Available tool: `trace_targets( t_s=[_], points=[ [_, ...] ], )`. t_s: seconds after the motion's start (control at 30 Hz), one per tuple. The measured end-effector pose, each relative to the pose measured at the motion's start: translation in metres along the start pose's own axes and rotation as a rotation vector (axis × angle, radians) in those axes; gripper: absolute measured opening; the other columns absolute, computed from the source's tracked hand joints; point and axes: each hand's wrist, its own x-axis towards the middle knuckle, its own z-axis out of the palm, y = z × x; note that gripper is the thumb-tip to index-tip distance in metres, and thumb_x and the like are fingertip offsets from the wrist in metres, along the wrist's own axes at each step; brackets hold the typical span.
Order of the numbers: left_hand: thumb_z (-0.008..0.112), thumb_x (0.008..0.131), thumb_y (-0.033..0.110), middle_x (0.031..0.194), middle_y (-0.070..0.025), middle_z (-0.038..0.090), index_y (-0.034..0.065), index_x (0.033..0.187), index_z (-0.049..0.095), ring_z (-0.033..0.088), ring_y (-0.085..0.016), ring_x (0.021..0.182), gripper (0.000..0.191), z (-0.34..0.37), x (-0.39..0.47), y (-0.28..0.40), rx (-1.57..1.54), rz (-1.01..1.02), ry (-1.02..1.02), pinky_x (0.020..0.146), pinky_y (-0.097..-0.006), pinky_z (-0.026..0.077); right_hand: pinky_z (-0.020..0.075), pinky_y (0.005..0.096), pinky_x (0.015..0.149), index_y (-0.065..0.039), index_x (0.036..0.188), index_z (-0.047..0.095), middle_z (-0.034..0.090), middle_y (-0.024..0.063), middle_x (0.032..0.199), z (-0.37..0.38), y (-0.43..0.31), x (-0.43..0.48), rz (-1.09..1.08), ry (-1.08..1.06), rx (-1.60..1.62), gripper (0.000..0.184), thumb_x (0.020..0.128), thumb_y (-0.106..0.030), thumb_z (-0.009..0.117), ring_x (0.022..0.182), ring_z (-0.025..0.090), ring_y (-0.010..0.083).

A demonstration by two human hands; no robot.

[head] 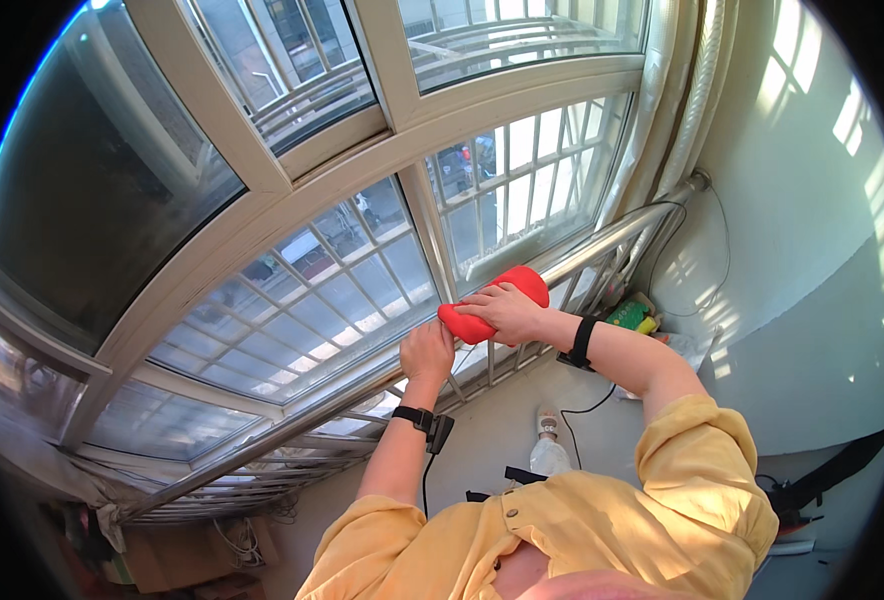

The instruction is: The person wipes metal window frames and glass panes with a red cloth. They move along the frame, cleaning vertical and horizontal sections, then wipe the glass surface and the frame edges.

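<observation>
A bright red cloth [526, 283], folded or bunched, lies over the metal handrail [262, 442] in front of the windows. My right hand [508, 313] grips it from above, fingers spread across the cloth and pointing left. Close beside its left end, my left hand [427, 354] is curled at the rail, with the thumb side touching the red edge. The left fingertips are hidden, so how much cloth they pinch is unclear. Each wrist wears a black strap [583, 341] with a small device; a cable runs down from the left one.
Barred windows [314, 292] rise behind the rail. Thin metal balusters [359, 442] stand below it. A green package [629, 311] and plastic bags sit in the right corner by the curved wall [794, 315]. Cardboard boxes [172, 559] lie lower left. A black cable [573, 435] crosses the floor near my foot.
</observation>
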Motion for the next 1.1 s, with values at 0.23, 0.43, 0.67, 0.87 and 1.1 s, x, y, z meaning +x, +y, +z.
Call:
trace_targets(
  t_s=[0.23,0.43,0.67,0.87,1.1],
  points=[
    [0.056,0.102,0.038,0.111,-0.0186,0.07,0.006,0.124,0.066,0.067,-0.035,0.104,0.04,-0.039,0.013,-0.023,-0.481,-0.137,-0.422,0.092,-0.044,0.053,0.0539,0.0465,0.089,-0.014,0.127,0.068,0.074,0.0171,0.106,-0.141,0.068,-0.015,0.16,-0.365,0.219,0.046,0.081,-0.014,0.066,0.101,0.07,0.0373],
    [0.067,0.098,0.032,0.14,-0.0222,0.059,0.0058,0.144,0.053,0.055,-0.039,0.132,0.055,-0.206,0.027,-0.064,-0.271,-0.173,-0.24,0.109,-0.0443,0.045,0.0553,0.0441,0.091,-0.013,0.13,0.069,0.074,0.0152,0.106,-0.35,0.091,-0.004,0.032,-0.105,0.072,0.05,0.083,0.001,0.064,0.098,0.071,0.0318],
    [0.066,0.098,0.026,0.134,-0.0164,0.063,0.0069,0.139,0.057,0.059,-0.036,0.125,0.046,-0.422,0.148,-0.017,0.437,0.02,0.108,0.102,-0.0461,0.049,0.0493,0.0446,0.1,-0.007,0.132,0.064,0.07,0.0128,0.12,-0.534,0.062,0.098,-0.478,0.952,-0.626,0.042,0.09,-0.007,0.069,0.116,0.065,0.0298],
    [0.064,0.098,0.031,0.122,-0.0126,0.068,0.0098,0.132,0.063,0.064,-0.032,0.115,0.04,-0.425,0.313,0.054,0.352,0.352,0.631,0.099,-0.0447,0.049,0.0359,0.059,0.116,-0.034,0.154,0.046,0.038,-0.0058,0.165,-0.51,0.048,0.205,-0.249,0.751,-0.876,0.078,0.085,-0.042,0.082,0.155,0.027,0.0203],
    [0.065,0.096,0.038,0.146,-0.0101,0.053,0.0152,0.147,0.049,0.05,-0.032,0.135,0.058,-0.398,0.434,0.075,0.281,0.507,1.073,0.111,-0.0496,0.039,0.0377,0.0566,0.117,-0.039,0.155,0.04,0.037,-0.0056,0.164,-0.554,0.061,0.24,-0.328,1.102,-0.99,0.078,0.088,-0.053,0.076,0.154,0.028,0.0241]
  ],
)
